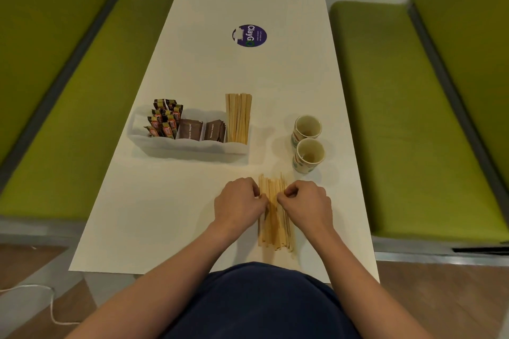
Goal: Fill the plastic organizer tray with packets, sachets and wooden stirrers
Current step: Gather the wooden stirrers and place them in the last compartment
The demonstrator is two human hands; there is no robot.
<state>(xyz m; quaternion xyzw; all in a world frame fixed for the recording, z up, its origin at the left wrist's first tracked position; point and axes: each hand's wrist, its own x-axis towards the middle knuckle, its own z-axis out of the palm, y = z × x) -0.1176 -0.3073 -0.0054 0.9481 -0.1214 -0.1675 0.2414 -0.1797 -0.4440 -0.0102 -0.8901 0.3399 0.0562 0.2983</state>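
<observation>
A translucent organizer tray (190, 147) stands on the white table. Its left compartment holds several dark coffee sachets (165, 118). Two middle compartments hold brown sugar packets (190, 129). Its right compartment holds upright wooden stirrers (238, 118). A loose pile of wooden stirrers (274, 217) lies flat near the table's front edge. My left hand (239, 202) and my right hand (307, 201) rest on either side of this pile, fingers curled and pinching the stirrers at their middle.
Two paper cups (308, 143) stand right of the tray, just beyond the loose pile. A purple round sticker (249, 35) lies farther up the table (165, 215). Green bench seats (407, 124) flank the table on both sides.
</observation>
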